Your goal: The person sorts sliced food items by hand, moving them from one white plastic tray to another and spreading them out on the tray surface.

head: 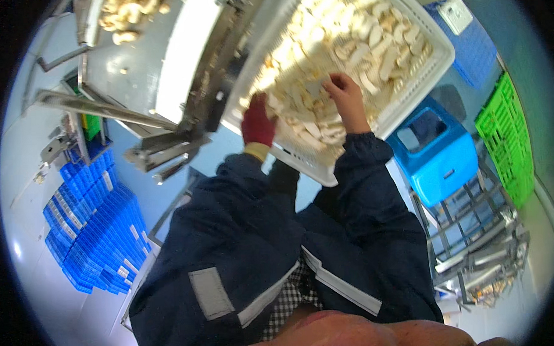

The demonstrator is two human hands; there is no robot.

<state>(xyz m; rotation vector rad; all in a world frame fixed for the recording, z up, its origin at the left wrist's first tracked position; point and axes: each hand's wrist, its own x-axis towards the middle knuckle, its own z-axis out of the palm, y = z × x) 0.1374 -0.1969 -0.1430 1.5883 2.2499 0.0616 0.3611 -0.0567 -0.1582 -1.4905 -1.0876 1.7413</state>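
A large white mesh plastic tray (444,52) lies before me, spread with pale slices that look like mushroom (387,64). My left hand (258,121), in a dark red glove with a yellowish cuff, is over the tray's near left side, its fingers at the edge of the slices; whether it holds one is not clear. My bare right hand (346,95) hovers above the middle of the tray. Its thumb and fingertips are bent together at what looks like a pale slice (317,87), which blends with those beneath.
A metal machine with a white belt (186,52) runs left of the tray; whole pale pieces (129,13) lie on the metal surface beyond. Blue crates (100,229) are stacked at lower left. At right are a blue plastic stool (446,162), a green crate (507,142) and a metal rack (471,225).
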